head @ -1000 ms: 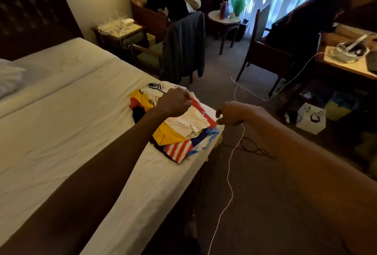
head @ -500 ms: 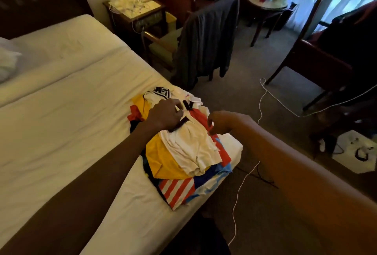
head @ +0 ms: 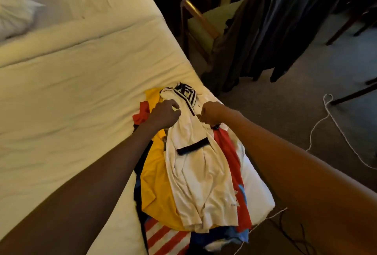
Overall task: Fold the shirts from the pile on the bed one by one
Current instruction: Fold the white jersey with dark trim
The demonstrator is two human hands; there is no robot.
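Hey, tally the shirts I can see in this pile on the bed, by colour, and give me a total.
White shirt: 1
Yellow shirt: 1
Red shirt: 1
Striped shirt, red and white: 1
Blue shirt: 1
Total: 5 showing. Folds may hide more, and I cannot tell whether the blue belongs to the striped one.
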